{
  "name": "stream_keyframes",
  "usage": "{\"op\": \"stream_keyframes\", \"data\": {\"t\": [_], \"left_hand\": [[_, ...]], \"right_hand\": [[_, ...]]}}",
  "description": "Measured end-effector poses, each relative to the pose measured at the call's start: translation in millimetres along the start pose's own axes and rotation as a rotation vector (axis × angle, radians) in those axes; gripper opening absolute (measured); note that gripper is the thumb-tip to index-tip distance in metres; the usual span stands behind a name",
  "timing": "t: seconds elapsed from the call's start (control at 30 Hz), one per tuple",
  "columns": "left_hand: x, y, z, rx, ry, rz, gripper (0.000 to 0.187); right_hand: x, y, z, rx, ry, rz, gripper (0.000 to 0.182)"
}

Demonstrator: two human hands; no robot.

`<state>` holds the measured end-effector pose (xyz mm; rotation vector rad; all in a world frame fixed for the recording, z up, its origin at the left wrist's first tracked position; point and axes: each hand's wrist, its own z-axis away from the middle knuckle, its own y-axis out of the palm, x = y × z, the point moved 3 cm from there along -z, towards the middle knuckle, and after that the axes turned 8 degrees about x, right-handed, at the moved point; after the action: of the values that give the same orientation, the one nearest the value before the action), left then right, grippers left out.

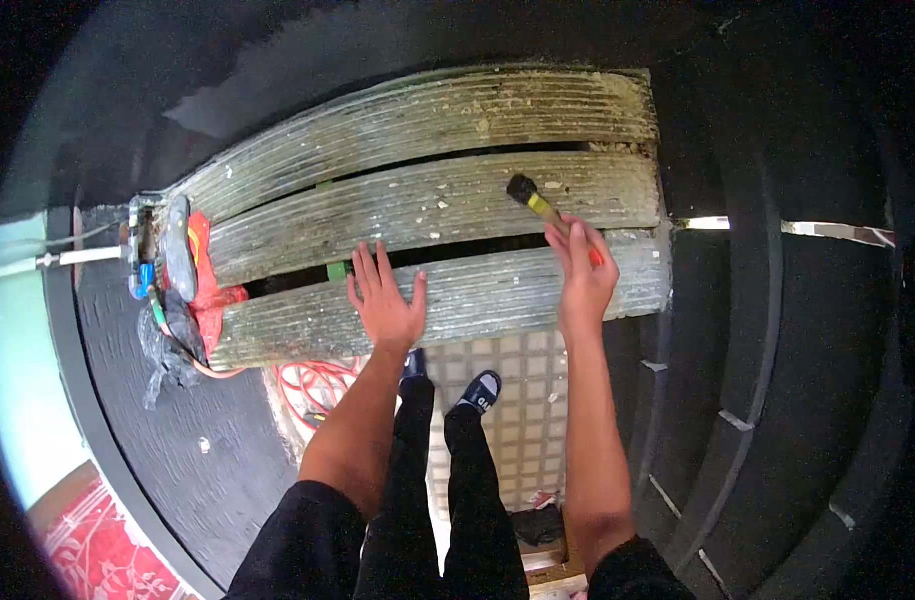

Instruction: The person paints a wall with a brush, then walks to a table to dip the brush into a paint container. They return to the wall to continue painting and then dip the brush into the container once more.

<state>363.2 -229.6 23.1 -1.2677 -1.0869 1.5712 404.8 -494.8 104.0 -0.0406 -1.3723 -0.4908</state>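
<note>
A weathered wooden bench (457, 185) of three planks, with gaps between them, stretches in front of me. My right hand (585, 270) is closed around the handle of a paintbrush (537, 203); its dark bristles point up and left over the middle plank, and a yellow band shows below them. A bit of orange-red shows at the handle by my fingers. My left hand (387, 303) lies with fingers spread on the front plank, fingertips at the gap. Pale flakes dot the planks. A small green piece (338, 271) sits in the gap beside my left fingers.
At the bench's left end lie a red cloth-like item (205, 290), a grey object (180, 248) and a dark plastic bag (169, 340). An orange hose (312, 388) coils below on the tiled floor (522, 425), near my slippered feet (480, 391). Dark slats (747, 330) stand right.
</note>
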Motion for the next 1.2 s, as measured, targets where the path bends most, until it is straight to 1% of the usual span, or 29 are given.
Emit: {"op": "stream_keyframes", "data": {"t": [0.1,0.2,0.23,0.3,0.33,0.37,0.43,0.47,0.5,0.53,0.57,0.63,0.67,0.7,0.77,0.8,0.83,0.9,0.93,1.0,1.03,1.1,1.2], "left_hand": [[0.0,1.8,-1.6,0.010,-0.004,-0.027,0.086],[0.2,2.6,-2.2,0.014,-0.012,-0.059,0.086],[-0.2,2.9,-3.1,0.018,-0.004,-0.066,0.086],[-0.1,3.7,-3.9,0.029,-0.017,-0.083,0.086],[0.2,4.1,-4.5,0.035,-0.017,-0.082,0.086],[0.0,4.2,-4.7,0.037,-0.012,-0.088,0.086],[-0.5,3.8,-5.4,0.058,-0.033,-0.083,0.087],[-0.5,4.0,-5.8,0.067,-0.033,-0.083,0.087],[-0.7,4.1,-5.5,0.070,-0.029,-0.085,0.087],[-1.0,3.6,-5.4,0.063,-0.026,-0.082,0.087],[-1.4,2.9,-5.9,0.055,-0.023,-0.079,0.087],[-2.0,2.3,-6.6,0.060,-0.020,-0.081,0.086],[-1.9,2.3,-6.5,0.060,-0.022,-0.084,0.086],[-2.0,2.2,-6.2,0.060,-0.024,-0.086,0.086],[-1.7,1.8,-5.5,0.070,-0.025,-0.085,0.086],[-1.2,1.5,-6.1,0.082,-0.026,-0.089,0.086],[-1.1,2.0,-7.2,0.082,-0.029,-0.086,0.086],[-0.4,3.0,-6.1,0.091,-0.034,-0.094,0.086],[-0.5,2.9,-5.9,0.092,-0.034,-0.092,0.086],[-0.1,2.8,-6.4,0.100,-0.040,-0.081,0.086],[0.4,2.3,-5.1,0.104,-0.041,-0.084,0.086],[-0.2,2.8,-6.3,0.101,-0.039,-0.077,0.086],[-1.1,2.5,-6.2,0.082,-0.024,-0.087,0.086]], "right_hand": [[-4.4,20.7,-41.0,-0.039,-0.055,-0.073,0.034],[-3.6,40.3,-82.3,-0.070,-0.196,-0.130,0.032],[-6.9,46.1,-96.8,-0.079,-0.196,-0.135,0.032],[-10.7,55.9,-124.6,-0.159,-0.291,-0.099,0.028],[-17.7,62.4,-139.6,-0.203,-0.353,-0.165,0.025],[-24.7,68.1,-153.8,-0.210,-0.351,-0.169,0.025],[-36.2,77.6,-176.0,-0.318,-0.343,-0.281,0.025],[-42.8,84.8,-186.3,-0.324,-0.342,-0.282,0.025],[-55.4,90.0,-196.0,-0.327,-0.397,-0.341,0.025],[-57.7,98.5,-198.5,-0.329,-0.452,-0.400,0.025],[-61.2,105.9,-197.0,-0.333,-0.454,-0.402,0.025],[-62.3,127.6,-186.5,-0.353,-0.284,-0.353,0.024],[-68.1,138.6,-184.5,-0.297,-0.353,-0.452,0.022],[-63.8,140.8,-180.5,-0.296,-0.355,-0.449,0.022],[-56.1,148.6,-168.5,-0.159,-0.144,-0.451,0.021],[-57.7,149.2,-167.7,-0.070,-0.160,-0.406,0.022],[-60.2,148.5,-170.6,-0.068,-0.160,-0.403,0.022],[-64.8,142.8,-179.1,-0.136,-0.204,-0.309,0.019],[-65.8,138.2,-186.4,-0.137,-0.204,-0.306,0.019],[-65.3,118.8,-198.9,-0.352,-0.283,-0.419,0.021],[-61.8,112.9,-201.4,-0.355,-0.279,-0.418,0.021],[-52.4,95.1,-204.6,-0.534,-0.398,-0.549,0.024],[-52.7,95.3,-207.1,-0.507,-0.395,-0.582,0.023]]}}
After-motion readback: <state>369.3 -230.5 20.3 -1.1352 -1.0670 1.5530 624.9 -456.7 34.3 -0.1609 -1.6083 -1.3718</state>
